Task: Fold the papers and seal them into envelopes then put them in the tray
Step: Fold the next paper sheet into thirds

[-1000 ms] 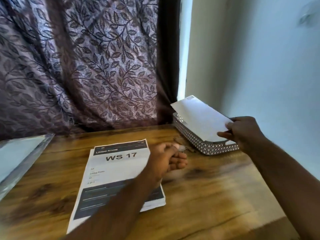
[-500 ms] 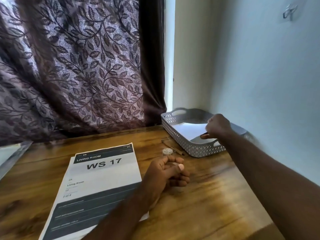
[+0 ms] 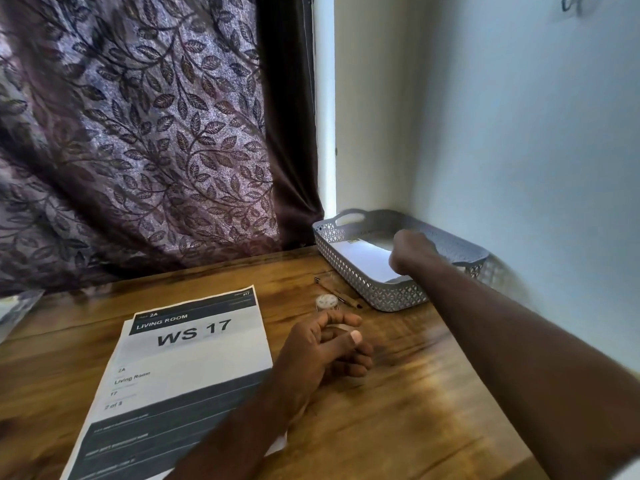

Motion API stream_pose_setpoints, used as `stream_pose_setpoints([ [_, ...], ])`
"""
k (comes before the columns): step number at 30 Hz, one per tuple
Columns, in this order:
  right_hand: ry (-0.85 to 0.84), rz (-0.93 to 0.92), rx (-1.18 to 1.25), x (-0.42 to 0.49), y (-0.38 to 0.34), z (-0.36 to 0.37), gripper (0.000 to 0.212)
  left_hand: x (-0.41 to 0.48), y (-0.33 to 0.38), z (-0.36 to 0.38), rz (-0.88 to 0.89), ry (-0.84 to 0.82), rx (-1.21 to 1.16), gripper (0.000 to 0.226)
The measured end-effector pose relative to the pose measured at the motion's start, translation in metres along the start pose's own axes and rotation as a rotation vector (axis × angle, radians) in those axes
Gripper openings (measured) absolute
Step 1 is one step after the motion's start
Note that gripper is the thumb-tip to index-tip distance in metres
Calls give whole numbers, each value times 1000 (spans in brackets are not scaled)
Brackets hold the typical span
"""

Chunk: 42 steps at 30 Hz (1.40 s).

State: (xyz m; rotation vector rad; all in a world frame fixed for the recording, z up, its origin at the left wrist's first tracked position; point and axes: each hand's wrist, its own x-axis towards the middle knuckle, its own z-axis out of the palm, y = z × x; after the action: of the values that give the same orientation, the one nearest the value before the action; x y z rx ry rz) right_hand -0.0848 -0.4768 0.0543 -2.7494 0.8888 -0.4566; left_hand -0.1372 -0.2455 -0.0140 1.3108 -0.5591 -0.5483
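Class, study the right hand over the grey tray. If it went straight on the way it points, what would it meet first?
The right hand would most likely meet the tray's far end, by the handle cut-out, beyond the white envelope. Depth is unclear; it might brush the envelope first.

head-worn view, steeply down over table

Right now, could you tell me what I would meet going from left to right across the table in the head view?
A clear plastic packet → printed sheet → left hand → grey tray.
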Motion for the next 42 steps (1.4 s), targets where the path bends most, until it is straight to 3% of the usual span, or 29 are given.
stream_pose_setpoints([
  [8,28,-28,57,-10,-4,-12,18,-4,-2,2,73,-6,116,23],
  [17,222,-326,385,-72,-48,-7,29,-22,17,1,279,84,49,18],
  [22,125,-440,457,-115,-82,31,11,-44,34,-33,388,181,12,15],
  [27,-39,-468,419,-147,-114,72,23,-75,55,-100,389,335,124,17],
  [30,-158,-463,423,-147,-126,79,23,-84,63,-161,348,522,341,14],
  [33,-188,-485,354,-139,-131,85,17,-89,56,-220,207,673,871,12],
  [35,-192,-476,323,-133,-138,87,21,-94,49,-242,55,730,1094,12],
  [38,-176,-490,230,-121,-149,95,45,-95,41,-257,-75,686,1247,39],
  [42,-174,-444,75,-103,-160,107,78,-85,39,-268,-74,617,1303,46],
])
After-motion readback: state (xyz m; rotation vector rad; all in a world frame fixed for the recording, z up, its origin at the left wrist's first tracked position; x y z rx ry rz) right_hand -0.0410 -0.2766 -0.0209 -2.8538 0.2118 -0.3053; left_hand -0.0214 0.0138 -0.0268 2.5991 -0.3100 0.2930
